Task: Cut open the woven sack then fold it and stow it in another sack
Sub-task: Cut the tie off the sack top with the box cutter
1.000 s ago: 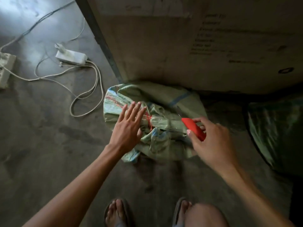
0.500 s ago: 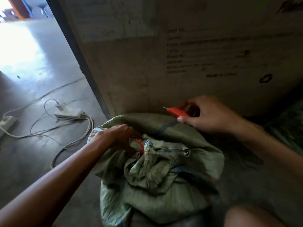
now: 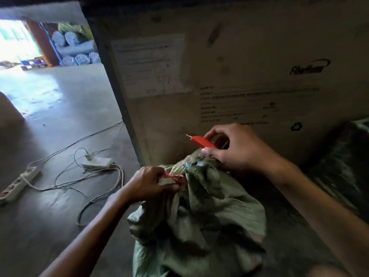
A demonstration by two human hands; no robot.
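Observation:
A green woven sack (image 3: 201, 226) stands on the floor in front of me, its gathered neck bound with a red string (image 3: 176, 178). My left hand (image 3: 148, 183) grips the bunched neck and pinches the red string. My right hand (image 3: 233, 148) is just behind the sack's top and holds a red utility knife (image 3: 201, 142), its thin blade pointing left, clear of the sack.
A big cardboard box (image 3: 239, 66) rises right behind the sack. A second dark green sack (image 3: 343, 172) lies at the right. On the concrete floor at left are a power strip (image 3: 19, 181), a white adapter (image 3: 97, 162) and loose cables.
My view has tilted up and come closer to the sack. My left hand went from flat on the sack to gripping its tied neck. The knife hand stays raised behind the top.

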